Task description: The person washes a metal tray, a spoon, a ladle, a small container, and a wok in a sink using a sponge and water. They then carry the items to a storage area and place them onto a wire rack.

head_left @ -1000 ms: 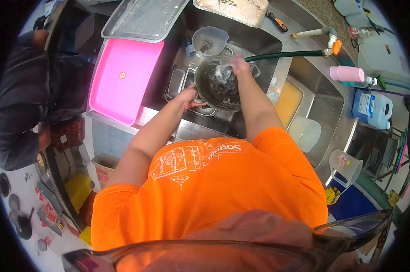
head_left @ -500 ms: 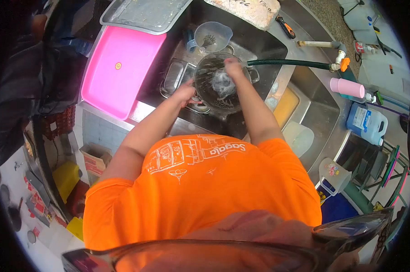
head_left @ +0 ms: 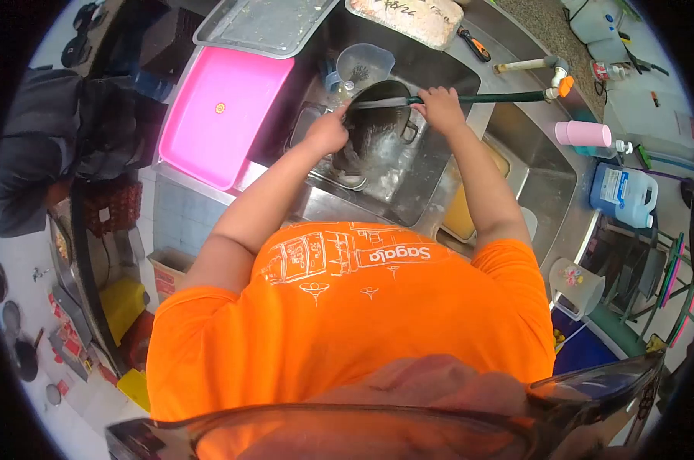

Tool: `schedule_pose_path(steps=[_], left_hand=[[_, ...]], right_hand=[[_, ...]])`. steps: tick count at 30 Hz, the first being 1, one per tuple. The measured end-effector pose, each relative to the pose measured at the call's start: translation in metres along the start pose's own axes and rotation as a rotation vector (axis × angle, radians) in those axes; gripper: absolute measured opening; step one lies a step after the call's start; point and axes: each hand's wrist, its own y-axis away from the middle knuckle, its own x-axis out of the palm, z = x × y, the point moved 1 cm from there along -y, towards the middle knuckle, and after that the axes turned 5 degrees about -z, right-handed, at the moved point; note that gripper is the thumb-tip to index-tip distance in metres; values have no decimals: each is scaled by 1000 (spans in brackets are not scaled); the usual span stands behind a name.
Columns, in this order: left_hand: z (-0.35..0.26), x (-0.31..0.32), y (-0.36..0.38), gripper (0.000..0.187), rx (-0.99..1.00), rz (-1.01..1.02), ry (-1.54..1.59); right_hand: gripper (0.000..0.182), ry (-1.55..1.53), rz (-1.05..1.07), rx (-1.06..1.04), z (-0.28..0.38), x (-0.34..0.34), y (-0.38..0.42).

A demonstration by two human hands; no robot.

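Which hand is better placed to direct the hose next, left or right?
Probably the right hand: its fingers hold the green hose near the end where water comes out. The left hand is at the edge of the tilted pot, so it seems better placed to steady that.

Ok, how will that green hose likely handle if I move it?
The green hose is probably bendable but springy: it spans from the orange-handled tap to the right hand with little sag. It may be slippery, given the wet sink. Being attached at the tap, it would likely tug back if pulled far.
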Motion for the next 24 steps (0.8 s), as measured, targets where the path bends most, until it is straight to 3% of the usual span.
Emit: schedule_pose_path(steps=[6, 7, 10, 11, 14, 18, 19, 22, 23, 24], left_hand=[[-52, -5, -27, 64, 80, -5, -209], [-59, -1, -29, 46, 89, -76, -193], [-63, 19, -49, 33, 241, 81, -416], [-65, 23, -47, 20, 284, -63, -319], [-74, 33, -55, 18, 68, 27, -368], [-69, 24, -73, 21, 92, 124, -389], [-26, 51, -108, 21, 295, 64, -392], [-27, 33, -97, 23, 235, 55, -506], [-57, 4, -70, 31, -1, 61, -289], [-54, 1, -65, 32, 4, 54, -224]], right_hand=[[36, -184, -127, -50, 14, -36, 10], [36, -211, -122, -46, 15, -39, 11], [36, -260, -181, -39, 18, -44, 13], [35, -270, -216, -38, 18, -45, 11], [35, -296, -156, -6, 16, -48, 10], [36, -316, -147, -45, 18, -50, 15], [36, -304, -129, -46, 15, -44, 18], [36, -230, -88, -42, 7, -25, 27], [36, -206, -27, -21, 6, -23, 28], [35, -184, -28, 5, 4, -19, 28]])
